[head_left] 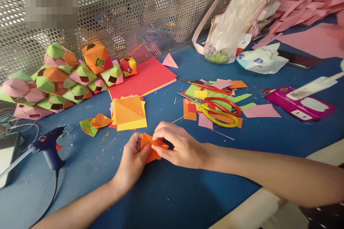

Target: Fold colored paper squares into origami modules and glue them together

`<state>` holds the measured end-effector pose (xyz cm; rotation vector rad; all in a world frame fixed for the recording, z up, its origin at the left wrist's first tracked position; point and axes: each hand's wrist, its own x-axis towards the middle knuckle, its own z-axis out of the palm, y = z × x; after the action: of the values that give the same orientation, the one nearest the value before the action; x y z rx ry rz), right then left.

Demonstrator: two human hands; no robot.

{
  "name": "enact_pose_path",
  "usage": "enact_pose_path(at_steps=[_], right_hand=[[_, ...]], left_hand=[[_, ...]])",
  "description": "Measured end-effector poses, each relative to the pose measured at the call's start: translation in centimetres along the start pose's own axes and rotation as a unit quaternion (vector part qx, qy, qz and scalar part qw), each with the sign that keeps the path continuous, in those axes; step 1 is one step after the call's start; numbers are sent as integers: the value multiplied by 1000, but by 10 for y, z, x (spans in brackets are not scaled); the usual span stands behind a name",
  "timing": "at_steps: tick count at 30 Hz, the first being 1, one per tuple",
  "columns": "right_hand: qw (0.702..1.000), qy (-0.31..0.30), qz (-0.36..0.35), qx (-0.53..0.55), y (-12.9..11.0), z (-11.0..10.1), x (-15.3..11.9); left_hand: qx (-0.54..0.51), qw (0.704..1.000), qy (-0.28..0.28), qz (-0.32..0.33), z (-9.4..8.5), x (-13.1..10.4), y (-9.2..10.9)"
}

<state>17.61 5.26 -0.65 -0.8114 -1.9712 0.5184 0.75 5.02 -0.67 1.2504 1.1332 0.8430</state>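
An orange piece of folded paper (151, 154) is held between both hands, just above the blue table. My left hand (132, 159) grips its left side, thumb on the front face. My right hand (178, 146) pinches the upper right flap with thumb and fingertips. Part of the paper is hidden behind the fingers. Just beyond lies a stack of square paper (130, 112), orange on top with yellow beneath. Left of that stack are a small green folded piece (89, 127) and an orange folded piece (101, 120), touching each other.
A blue glue gun (52, 148) stands at left, its cord trailing forward. Folded paper balls (55, 78) are piled by the mesh partition (120, 10). Scissors (220, 114) lie on paper scraps to the right, near a magenta device (298, 102). Red sheets (145, 77) lie behind.
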Motion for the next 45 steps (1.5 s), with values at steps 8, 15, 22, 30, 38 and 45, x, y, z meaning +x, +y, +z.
enact_pose_path(at_steps=[8,15,22,30,38,45], right_hand=[[989,-8,102,105,-2,-7,5],[983,-51,127,125,-1,-9,3],[857,-22,346,381,10,-6,7],[929,-80,274,235,1,-9,8],[999,-15,45,9,13,0,-2],[998,-6,-25,-65,14,1,-2]], left_hand=[[-23,1000,-11,-12,1,1,2],[37,999,13,11,-3,3,1],[-30,999,-36,-20,-4,1,-3],[-30,997,-57,-29,-2,1,1],[-27,994,-90,-46,-4,1,0],[-14,994,-93,-58,-3,-1,5]])
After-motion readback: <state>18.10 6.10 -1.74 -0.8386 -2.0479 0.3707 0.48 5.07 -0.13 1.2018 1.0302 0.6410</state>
